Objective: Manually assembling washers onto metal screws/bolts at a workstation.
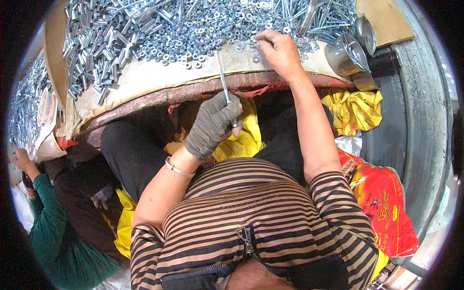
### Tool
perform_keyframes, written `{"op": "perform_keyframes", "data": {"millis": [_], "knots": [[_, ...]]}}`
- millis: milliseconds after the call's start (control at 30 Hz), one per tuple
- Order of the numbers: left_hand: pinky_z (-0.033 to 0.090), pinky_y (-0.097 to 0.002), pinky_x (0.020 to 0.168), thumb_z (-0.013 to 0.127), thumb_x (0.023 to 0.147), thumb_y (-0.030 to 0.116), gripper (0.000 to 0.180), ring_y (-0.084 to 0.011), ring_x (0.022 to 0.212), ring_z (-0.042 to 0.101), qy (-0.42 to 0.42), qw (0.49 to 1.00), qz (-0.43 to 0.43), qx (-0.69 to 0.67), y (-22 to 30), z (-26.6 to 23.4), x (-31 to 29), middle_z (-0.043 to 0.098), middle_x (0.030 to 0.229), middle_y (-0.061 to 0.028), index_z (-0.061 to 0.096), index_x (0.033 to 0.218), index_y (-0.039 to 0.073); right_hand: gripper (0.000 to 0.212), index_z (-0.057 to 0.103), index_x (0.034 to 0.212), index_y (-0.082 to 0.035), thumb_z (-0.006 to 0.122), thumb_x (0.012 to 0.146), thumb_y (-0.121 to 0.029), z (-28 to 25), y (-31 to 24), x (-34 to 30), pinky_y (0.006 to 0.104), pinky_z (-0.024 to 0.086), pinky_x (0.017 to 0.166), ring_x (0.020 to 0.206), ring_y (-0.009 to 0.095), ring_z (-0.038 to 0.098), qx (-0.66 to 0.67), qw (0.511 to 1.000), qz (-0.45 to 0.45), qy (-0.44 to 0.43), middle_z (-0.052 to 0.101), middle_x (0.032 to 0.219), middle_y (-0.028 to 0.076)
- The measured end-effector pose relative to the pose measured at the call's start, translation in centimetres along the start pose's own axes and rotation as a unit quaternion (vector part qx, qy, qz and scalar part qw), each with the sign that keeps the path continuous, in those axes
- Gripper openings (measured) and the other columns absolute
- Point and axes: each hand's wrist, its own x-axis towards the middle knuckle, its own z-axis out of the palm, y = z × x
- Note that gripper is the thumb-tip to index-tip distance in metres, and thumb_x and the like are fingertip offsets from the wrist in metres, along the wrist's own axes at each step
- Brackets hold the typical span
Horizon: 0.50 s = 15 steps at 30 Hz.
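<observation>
My left hand (pixel 212 123), in a grey knitted glove, is closed around a long thin metal bolt (pixel 222 72). The bolt points up and away, and its lower end shows below my fingers. My bare right hand (pixel 280 50) is at the near edge of the washers (pixel 249 23), its fingers bent together. Whatever its fingertips hold, if anything, is too small to make out. Left of that hand, small nuts (pixel 179 42) are heaped on the pale cloth-covered table (pixel 145 79).
Metal sleeves (pixel 99 48) are piled at left, long bolts (pixel 331 19) at back right. Metal cups (pixel 347 52) stand by the right edge, near a yellow bag (pixel 355 111). A red bag (pixel 386 208) lies at my right. A co-worker's green sleeve (pixel 48 217) shows at left.
</observation>
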Motion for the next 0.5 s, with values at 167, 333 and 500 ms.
{"op": "perform_keyframes", "data": {"millis": [167,333,500], "knots": [[0.027,-0.0195,0.038,0.055,0.090,0.029,0.022,-0.0049,0.038,0.038,0.037,0.998,-0.031,-0.048,0.2,-0.6,0.3,0.056,0.053,-0.0018,0.055,0.083,0.009,0.013,0.066,0.090,-0.010,0.062,0.081,-0.017,1.2,-0.6,0.1,0.0375,0.048,0.069,0.078,0.029,0.061,-0.135,0.988,-0.070,-0.022,0.061,0.082,0.009],[0.023,-0.0202,0.036,0.056,0.090,0.035,0.028,-0.0047,0.037,0.036,0.064,0.997,-0.011,-0.050,-0.1,-0.8,0.6,0.054,0.051,0.0000,0.055,0.079,0.010,0.010,0.062,0.088,-0.007,0.059,0.083,-0.016,1.7,-0.1,0.3,0.0386,0.048,0.069,0.080,0.031,0.061,-0.182,0.981,-0.058,0.018,0.062,0.084,0.011],[0.023,-0.0202,0.037,0.057,0.090,0.036,0.028,-0.0044,0.038,0.036,0.040,0.999,0.007,-0.033,-0.6,-1.6,0.6,0.052,0.051,0.0020,0.055,0.078,0.010,0.013,0.063,0.087,-0.002,0.058,0.082,-0.012,-0.7,-0.4,-1.4,0.0328,0.048,0.073,0.077,0.027,0.061,0.018,0.997,-0.038,-0.067,0.063,0.084,0.012]]}}
